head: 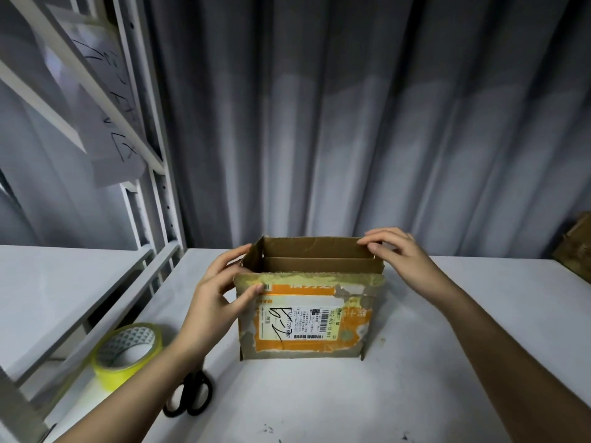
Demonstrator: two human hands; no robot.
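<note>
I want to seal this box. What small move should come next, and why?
Probably fold the far flap inward with the right hand: the cardboard box stands open, flaps upright, the left hand grips its left side, and tape roll and scissors lie nearby.

Read sideways on the white shipping label (297,321) of the cardboard box (351,342): roughly "562-602-12 815". Could not decipher handwriting on the hanging paper sheet (108,129).

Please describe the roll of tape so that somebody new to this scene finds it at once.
Start at the white table and find the open brown cardboard box in its middle. Left of the box, near the table's left edge, lies a yellow-green roll of adhesive tape beside black-handled scissors. It is the only round, bright thing there, with a triangle pattern inside its core.
</note>
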